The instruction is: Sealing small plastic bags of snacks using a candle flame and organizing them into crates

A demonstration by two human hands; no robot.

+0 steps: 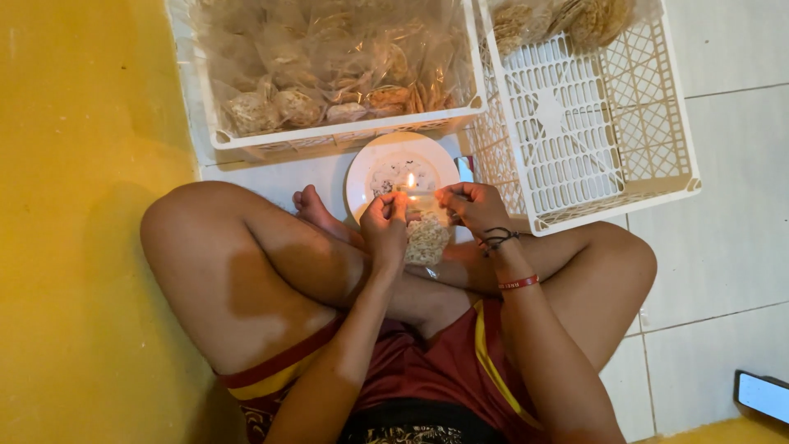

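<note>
Nearest, the person sits cross-legged on the floor (723,247), knees spread left and right, with both hands raised over the lap. Left hand (386,222) and right hand (470,205) each pinch the top edge of a small clear bag (426,234) of pale crackers, fingertips pressed together on the film, holding that edge at a small flame (410,179). The bag hangs between the hands, just above the ankles. It looks light; the film is thin, soft and likely slippery, and the crackers inside seem brittle, so the safe hold is the empty plastic at the mouth, not the filled belly, with fingers kept clear of the heat. Just beyond stands a white plate (370,168) bearing the flame. Farther off, a white crate (345,131) on the left is heaped with filled bags, and a second crate (592,140) on the right is mostly bare, a few bags at its far end.
</note>
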